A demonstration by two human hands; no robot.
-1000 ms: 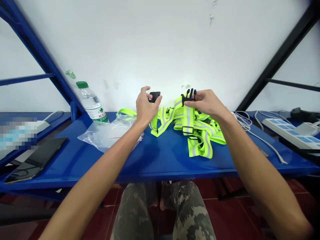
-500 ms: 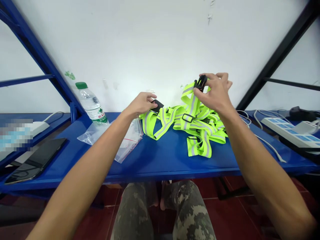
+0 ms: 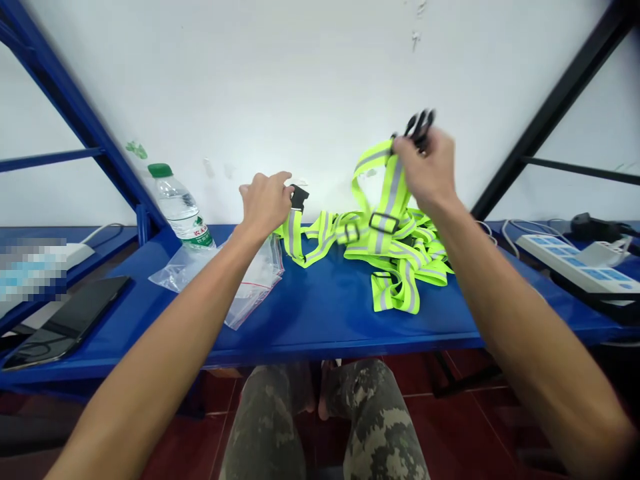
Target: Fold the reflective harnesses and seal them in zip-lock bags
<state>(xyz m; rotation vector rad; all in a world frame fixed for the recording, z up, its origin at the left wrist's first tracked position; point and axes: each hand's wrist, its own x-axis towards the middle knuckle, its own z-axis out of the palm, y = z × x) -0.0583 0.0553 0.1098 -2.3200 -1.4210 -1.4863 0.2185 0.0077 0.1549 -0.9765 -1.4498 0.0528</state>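
Both grips apart: left hand [image 3: 267, 202] has socket buckle [image 3: 299, 198] at 10 o'clock, right hand [image 3: 433, 163] pronged buckle [image 3: 420, 135], 2ish. Probably spreading straps [image 3: 393, 189]; next needs gentle tugging.

I have a smooth, glossy blue tabletop [image 3: 325, 320] in front of me, and a green-capped plastic water bottle [image 3: 183, 213] stands on it. Clear zip-lock bags [image 3: 253, 293] lie overlapping, just on my side of the bottle and to its right. Left of the bottle and nearer to me lies a black smartphone [image 3: 70, 323]. Well to the bottle's right sits a tangled heap of yellow-green reflective straps [image 3: 425, 257], grey-striped, one loop of it spilling toward me.
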